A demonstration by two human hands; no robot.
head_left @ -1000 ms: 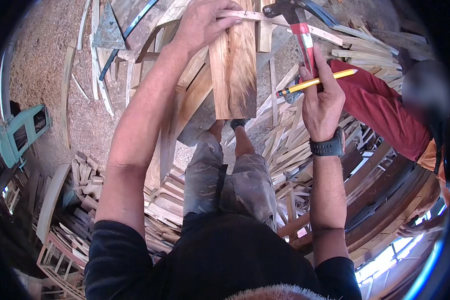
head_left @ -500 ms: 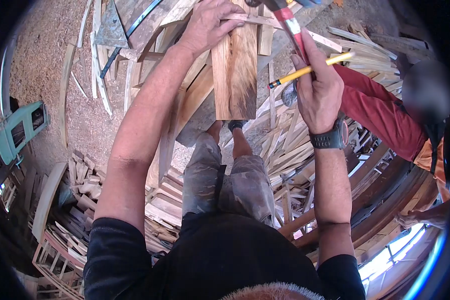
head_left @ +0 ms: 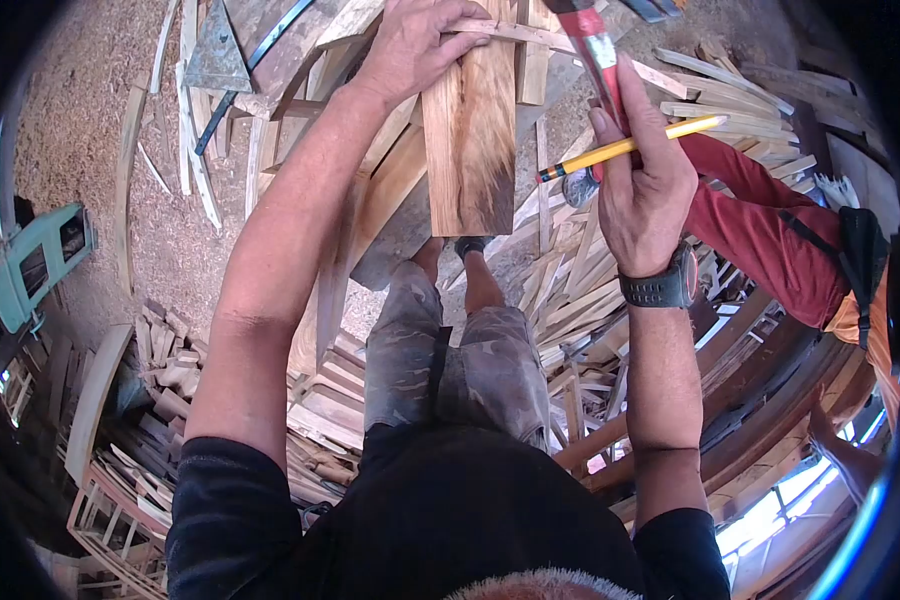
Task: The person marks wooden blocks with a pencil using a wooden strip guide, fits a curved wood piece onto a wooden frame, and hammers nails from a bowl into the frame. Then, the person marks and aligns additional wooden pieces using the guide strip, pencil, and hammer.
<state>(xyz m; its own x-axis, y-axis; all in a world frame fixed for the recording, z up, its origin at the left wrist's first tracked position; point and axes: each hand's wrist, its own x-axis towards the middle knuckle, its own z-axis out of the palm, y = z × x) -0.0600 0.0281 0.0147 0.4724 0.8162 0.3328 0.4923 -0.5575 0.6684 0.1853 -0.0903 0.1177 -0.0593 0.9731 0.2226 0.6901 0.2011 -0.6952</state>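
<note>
My left hand [head_left: 415, 50] has thumb and fingers closed on a thin wooden strip [head_left: 530, 36], which lies across a wide board [head_left: 473, 160] with dark grain. On the other side, my right hand [head_left: 650, 205] grips a hammer [head_left: 598, 62] by its red handle, raised to the right of the board. The hammer's head is partly cut off at the top edge. A yellow pencil [head_left: 685, 129] is tucked crosswise between the fingers of that same hand, its eraser end pointing left.
Curved wooden pieces [head_left: 395, 185] stand under and beside the board. A metal triangle [head_left: 218, 55] and a blue metal bar [head_left: 282, 30] lie at upper left. A teal machine [head_left: 35, 260] is at far left. Wood strips [head_left: 580, 290] pile up at right, near a person in red trousers [head_left: 760, 220].
My right hand has shifted slightly right and down with the hammer and pencil. My left hand stays on the strip. The other person at right has changed posture.
</note>
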